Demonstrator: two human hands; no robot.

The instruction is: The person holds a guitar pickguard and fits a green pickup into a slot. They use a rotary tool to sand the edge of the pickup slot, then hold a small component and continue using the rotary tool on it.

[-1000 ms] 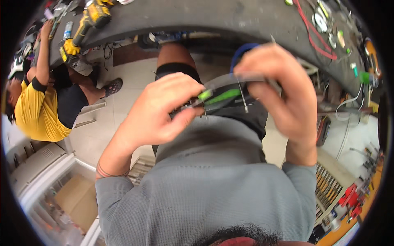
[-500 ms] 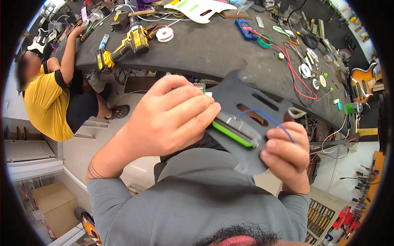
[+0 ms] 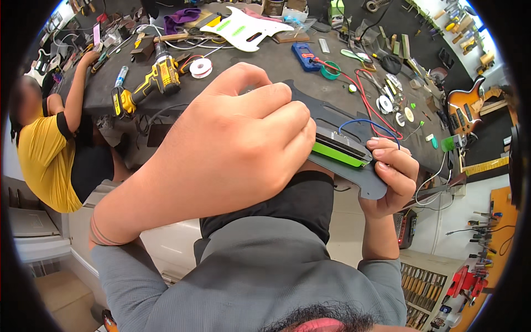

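Observation:
A dark grey pickguard is held tilted above my lap, below the bench edge in the picture. A pickup with a bright green side and black top sits on it, and a thin blue wire arches from the pickup toward the right. My left hand is closed over the left end of the pickguard and pickup; its fingertips are mostly hidden. My right hand grips the plate's right end, fingers curled beside the pickup and the wire.
The cluttered dark bench holds a yellow drill, wire spool, white pickguard, blue meter and red leads. A person in yellow works at left. A sunburst guitar stands at right.
The pickguard has turned from nearly edge-on to show its face with pickup and wire. My right hand sits lower in the picture; my left hand now covers more of the plate's left end.

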